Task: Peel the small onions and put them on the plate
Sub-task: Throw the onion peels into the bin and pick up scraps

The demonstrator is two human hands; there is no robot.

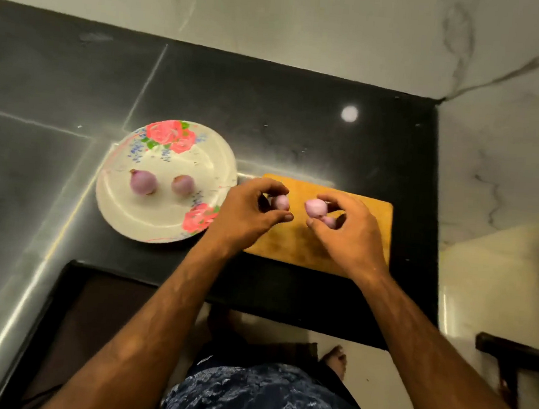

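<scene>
Above the board (370, 212), my left hand (255, 209) pinches an onion (280, 202) and my right hand (346, 229) a second onion (315, 207), perhaps a third (329, 221) beneath; loosely held, one could drop and roll past the plate (138, 216) at left.

No readable text, label, brand, number or sign in view, plate (138, 215) at left carrying only printed red roses and blue sprigs, no lettering
</scene>
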